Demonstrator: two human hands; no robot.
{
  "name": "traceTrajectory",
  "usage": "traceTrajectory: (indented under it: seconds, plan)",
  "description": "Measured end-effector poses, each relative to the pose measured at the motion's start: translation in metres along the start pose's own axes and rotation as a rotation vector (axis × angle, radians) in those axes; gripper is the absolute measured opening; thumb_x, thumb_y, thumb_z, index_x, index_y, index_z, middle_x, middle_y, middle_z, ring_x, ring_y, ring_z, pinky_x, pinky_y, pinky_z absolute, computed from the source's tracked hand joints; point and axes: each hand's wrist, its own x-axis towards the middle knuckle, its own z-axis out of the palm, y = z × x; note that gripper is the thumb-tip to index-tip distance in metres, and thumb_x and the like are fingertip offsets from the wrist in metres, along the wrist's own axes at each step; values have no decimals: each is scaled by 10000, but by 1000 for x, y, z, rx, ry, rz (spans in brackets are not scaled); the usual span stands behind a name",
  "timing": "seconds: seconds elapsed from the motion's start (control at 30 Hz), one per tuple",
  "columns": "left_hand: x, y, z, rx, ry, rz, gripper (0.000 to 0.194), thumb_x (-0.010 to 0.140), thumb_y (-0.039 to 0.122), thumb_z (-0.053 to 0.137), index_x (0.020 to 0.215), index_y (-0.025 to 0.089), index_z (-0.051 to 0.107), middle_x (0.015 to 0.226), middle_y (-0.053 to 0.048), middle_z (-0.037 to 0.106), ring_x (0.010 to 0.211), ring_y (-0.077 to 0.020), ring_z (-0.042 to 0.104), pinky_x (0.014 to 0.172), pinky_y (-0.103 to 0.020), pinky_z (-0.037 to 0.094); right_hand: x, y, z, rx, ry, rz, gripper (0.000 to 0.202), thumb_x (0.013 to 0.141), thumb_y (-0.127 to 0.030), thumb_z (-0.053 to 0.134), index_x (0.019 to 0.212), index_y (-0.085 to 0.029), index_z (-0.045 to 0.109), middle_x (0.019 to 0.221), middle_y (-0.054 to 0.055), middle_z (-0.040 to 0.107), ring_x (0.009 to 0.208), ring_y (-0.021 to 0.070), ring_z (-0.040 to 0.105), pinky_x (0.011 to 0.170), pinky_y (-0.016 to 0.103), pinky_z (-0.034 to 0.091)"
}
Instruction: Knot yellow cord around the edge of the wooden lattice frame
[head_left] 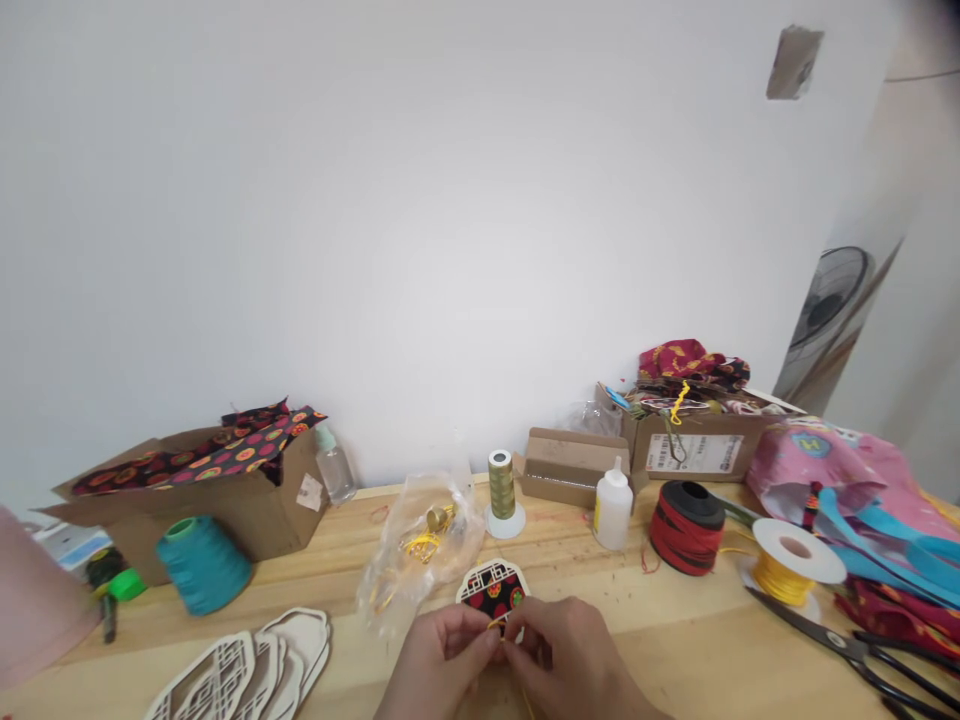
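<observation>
At the bottom centre, my left hand (442,655) and my right hand (566,655) meet with their fingertips nearly touching. Both are closed in a pinch on a thin yellow cord (495,625). Just beyond the fingers is a small pale-framed piece (491,590) with a lattice top and dark, red-patterned fabric, its lower part hidden by my hands. A length of the cord hangs below my right fingers.
Lattice frames (240,670) and a teal thread cone (202,565) lie left. Behind are a plastic bag (420,550), green thread (501,490) and a glue bottle (613,510). Right are red cord (686,530), a yellow spool (787,570), black scissors (855,645) and a box (697,450).
</observation>
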Motion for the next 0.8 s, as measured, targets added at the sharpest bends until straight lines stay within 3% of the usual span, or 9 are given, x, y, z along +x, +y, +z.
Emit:
traceTrajectory:
  seconds: [0.13,0.53,0.8]
  plan:
    - [1,-3,-2,-32,-15,37,233,523,322,683,593,107,626,590,-26,647,589,-141,549,583,-236,398,0,0,0,18,-8,-8,130,686,-216,462,689,-230,592,538,-42,607,469,69,524,466,132,314]
    - [0,-1,0,38,59,95,123,522,211,678,581,121,619,579,-20,648,585,-150,572,578,-238,433,2,1,1,-3,-20,29,179,710,-228,456,697,-250,633,545,-31,608,475,81,491,453,153,282]
    - [-3,7,2,-42,70,80,233,514,196,688,722,149,594,571,3,652,606,-149,597,606,-237,464,1,6,2,57,-44,-31,251,761,-243,401,681,-214,638,537,-16,593,464,78,444,448,167,266]
